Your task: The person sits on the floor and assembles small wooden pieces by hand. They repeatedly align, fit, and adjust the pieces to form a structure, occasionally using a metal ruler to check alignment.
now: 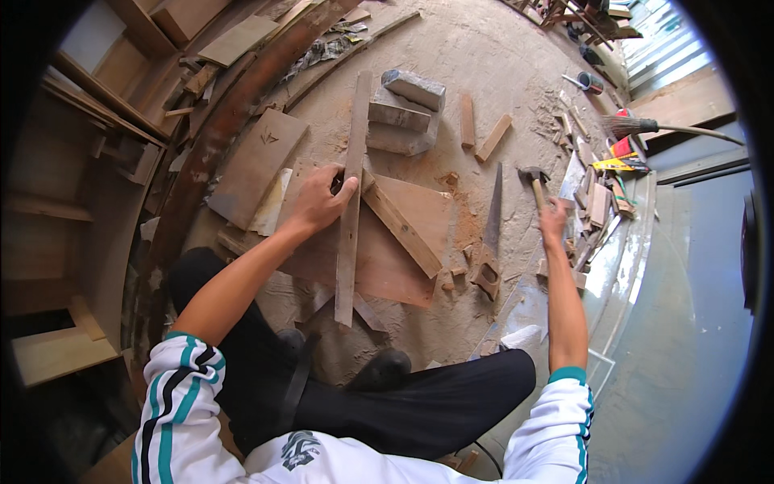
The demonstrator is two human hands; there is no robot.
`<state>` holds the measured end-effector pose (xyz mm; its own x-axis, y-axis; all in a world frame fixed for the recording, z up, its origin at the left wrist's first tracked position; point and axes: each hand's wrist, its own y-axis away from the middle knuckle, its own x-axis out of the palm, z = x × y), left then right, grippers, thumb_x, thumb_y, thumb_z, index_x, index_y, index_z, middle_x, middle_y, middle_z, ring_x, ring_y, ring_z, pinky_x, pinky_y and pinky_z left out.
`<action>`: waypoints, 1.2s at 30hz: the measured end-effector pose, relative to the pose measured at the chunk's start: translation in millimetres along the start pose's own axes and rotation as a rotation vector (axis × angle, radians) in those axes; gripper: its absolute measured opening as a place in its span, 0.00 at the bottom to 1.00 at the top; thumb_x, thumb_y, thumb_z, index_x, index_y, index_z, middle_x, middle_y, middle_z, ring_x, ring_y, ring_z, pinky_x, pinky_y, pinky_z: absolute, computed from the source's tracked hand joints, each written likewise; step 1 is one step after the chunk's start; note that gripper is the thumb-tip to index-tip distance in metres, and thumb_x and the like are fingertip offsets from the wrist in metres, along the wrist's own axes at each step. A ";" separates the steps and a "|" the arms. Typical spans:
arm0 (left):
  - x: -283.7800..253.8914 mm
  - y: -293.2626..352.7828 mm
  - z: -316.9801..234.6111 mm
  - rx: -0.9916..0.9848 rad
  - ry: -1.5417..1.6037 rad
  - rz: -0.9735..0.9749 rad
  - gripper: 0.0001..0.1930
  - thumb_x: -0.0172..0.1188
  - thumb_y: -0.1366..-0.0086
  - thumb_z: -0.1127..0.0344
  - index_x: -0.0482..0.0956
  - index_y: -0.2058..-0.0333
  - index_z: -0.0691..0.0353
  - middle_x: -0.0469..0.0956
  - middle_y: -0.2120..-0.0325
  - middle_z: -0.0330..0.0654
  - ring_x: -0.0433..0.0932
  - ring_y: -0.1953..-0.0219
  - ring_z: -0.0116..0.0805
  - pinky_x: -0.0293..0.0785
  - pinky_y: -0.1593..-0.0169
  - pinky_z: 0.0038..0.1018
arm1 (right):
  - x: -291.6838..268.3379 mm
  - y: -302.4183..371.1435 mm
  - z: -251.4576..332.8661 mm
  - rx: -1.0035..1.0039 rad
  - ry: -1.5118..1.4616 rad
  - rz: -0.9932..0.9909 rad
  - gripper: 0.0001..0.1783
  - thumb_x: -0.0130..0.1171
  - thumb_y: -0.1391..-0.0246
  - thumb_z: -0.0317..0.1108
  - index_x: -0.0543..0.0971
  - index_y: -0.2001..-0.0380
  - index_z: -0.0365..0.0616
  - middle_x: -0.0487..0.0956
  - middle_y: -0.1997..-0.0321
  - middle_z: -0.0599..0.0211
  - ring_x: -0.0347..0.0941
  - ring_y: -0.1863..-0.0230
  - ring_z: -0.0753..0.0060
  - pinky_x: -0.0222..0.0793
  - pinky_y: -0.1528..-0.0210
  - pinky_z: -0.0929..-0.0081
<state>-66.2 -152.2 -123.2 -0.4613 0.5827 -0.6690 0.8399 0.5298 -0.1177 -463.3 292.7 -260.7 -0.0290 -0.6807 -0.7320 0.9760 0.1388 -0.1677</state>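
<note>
My left hand [317,198] is closed around a long narrow wooden strip [349,258], thumb on its near face and fingers at its left edge. The strip runs away from me across a brown plywood board [387,278] on the floor. A shorter wooden batten [403,230] slants over the board, its far end at the strip beside my hand. Out to the right, my right hand [553,220] grips the handle of a claw hammer [535,179], head pointing away. Between my hands lies a handsaw [491,234], its handle toward me.
A grey block [414,87] stands beyond the board, with two short wood pieces [468,120] to its right. Offcuts [598,206] pile at the right near a broom [633,126]. Wooden cabinets [56,210] and a rusty beam [193,161] line the left.
</note>
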 end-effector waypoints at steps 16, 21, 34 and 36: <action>6.2 -5.7 36.0 0.059 0.138 -0.058 0.22 0.64 0.34 0.50 0.85 0.59 0.68 0.85 0.65 0.56 0.84 0.62 0.47 0.78 0.56 0.37 | 66.8 307.3 383.9 -0.178 -0.344 0.353 0.28 0.66 0.42 0.45 0.79 0.46 0.36 0.84 0.53 0.44 0.83 0.53 0.52 0.77 0.49 0.63; 4.7 -6.0 23.7 -0.009 0.233 0.009 0.23 0.65 0.35 0.49 0.85 0.59 0.68 0.85 0.65 0.55 0.85 0.62 0.46 0.79 0.56 0.36 | 84.1 326.1 384.8 -0.135 -0.384 0.254 0.35 0.66 0.42 0.48 0.73 0.40 0.34 0.78 0.42 0.37 0.75 0.40 0.39 0.71 0.39 0.56; 0.7 -2.5 17.5 0.001 0.274 0.054 0.19 0.63 0.31 0.54 0.83 0.53 0.66 0.86 0.63 0.50 0.85 0.61 0.39 0.78 0.54 0.32 | 75.3 299.6 375.3 0.175 -0.567 0.290 0.14 0.62 0.39 0.40 0.85 0.64 0.38 0.85 0.69 0.50 0.85 0.64 0.54 0.77 0.61 0.63; 0.3 -1.2 16.5 0.005 0.241 0.056 0.19 0.63 0.31 0.54 0.84 0.54 0.66 0.86 0.63 0.50 0.85 0.61 0.39 0.77 0.54 0.32 | 81.6 298.2 369.9 0.076 -0.539 0.167 0.14 0.62 0.39 0.40 0.86 0.65 0.39 0.85 0.69 0.49 0.84 0.65 0.52 0.77 0.60 0.62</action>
<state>-62.6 -162.8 -135.4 -0.4684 0.7416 -0.4803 0.8671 0.4900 -0.0890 -94.8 12.5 -126.2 0.2219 -0.9277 -0.3003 0.9713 0.2375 -0.0158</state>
